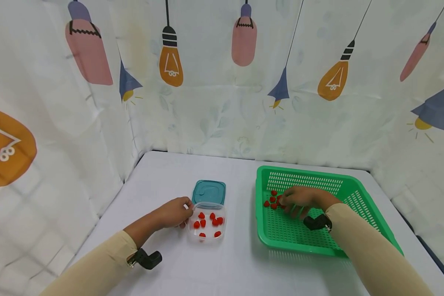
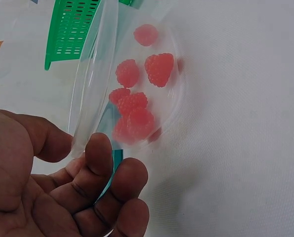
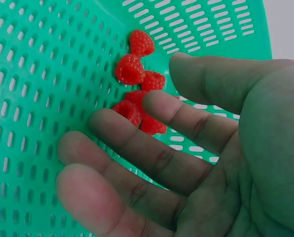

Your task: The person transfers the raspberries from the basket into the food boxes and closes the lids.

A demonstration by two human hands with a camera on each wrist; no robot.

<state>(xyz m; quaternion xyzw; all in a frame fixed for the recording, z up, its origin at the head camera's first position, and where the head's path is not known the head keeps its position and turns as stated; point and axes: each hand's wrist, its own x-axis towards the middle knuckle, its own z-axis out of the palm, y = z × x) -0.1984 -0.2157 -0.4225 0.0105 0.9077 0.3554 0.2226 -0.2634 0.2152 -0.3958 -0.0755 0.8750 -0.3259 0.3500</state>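
Observation:
On the table, a clear plastic container [image 1: 209, 230] holds several red raspberries [image 2: 159, 69]. My left hand [image 1: 175, 213] pinches the container's left rim between thumb and finger. A teal lid [image 1: 209, 191] lies just behind the container. On the right, my right hand [image 1: 303, 198] reaches down into a green perforated basket [image 1: 299, 248]. Its fingers [image 3: 151, 153] are spread and slightly bent, holding nothing. A small cluster of raspberries [image 3: 130, 69] lies in the basket's left part, right by my fingertips; some are partly hidden behind the fingers.
A white cloth covers the table [image 1: 233, 267]. Behind and at the sides hangs a white curtain [image 1: 214, 115] printed with lamps and bulbs. The basket's raised walls surround my right hand, and bare cloth lies between the basket and the container.

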